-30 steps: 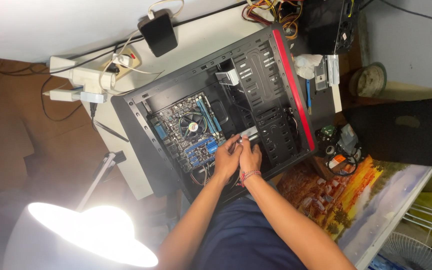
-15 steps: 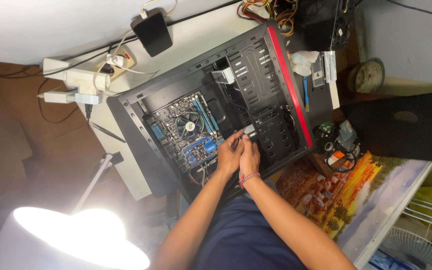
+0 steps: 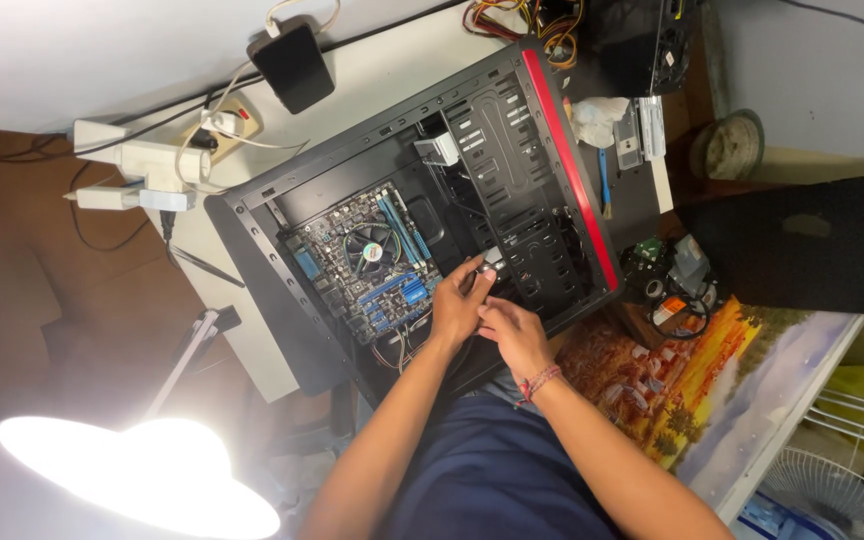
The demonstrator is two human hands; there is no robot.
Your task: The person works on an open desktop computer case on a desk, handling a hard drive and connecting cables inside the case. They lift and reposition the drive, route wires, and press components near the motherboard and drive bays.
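Observation:
An open black computer case (image 3: 512, 130) with a red front strip lies on its side on a white table (image 3: 392, 80). Inside it sits a blue motherboard (image 3: 367, 265) with a round cooler fan. My left hand (image 3: 457, 305) reaches into the case just right of the motherboard, its fingers pinching a small grey-white connector (image 3: 493, 257) on a cable. Close beside it, my right hand (image 3: 514, 335), with a red wrist band, hovers over the case's lower edge and touches the same cables; what it grips is hidden.
A white power strip (image 3: 142, 170) with plugs and a black adapter (image 3: 292, 62) lie at the table's back left. A lit lamp (image 3: 112, 480) glares at lower left. A painted picture (image 3: 712, 400), small parts (image 3: 672, 285), a black panel (image 3: 802, 245) and a white fan (image 3: 832, 490) lie at right.
The view has shifted slightly. My left hand's fingers have stretched further up into the case onto the connector. My right hand stays beside it.

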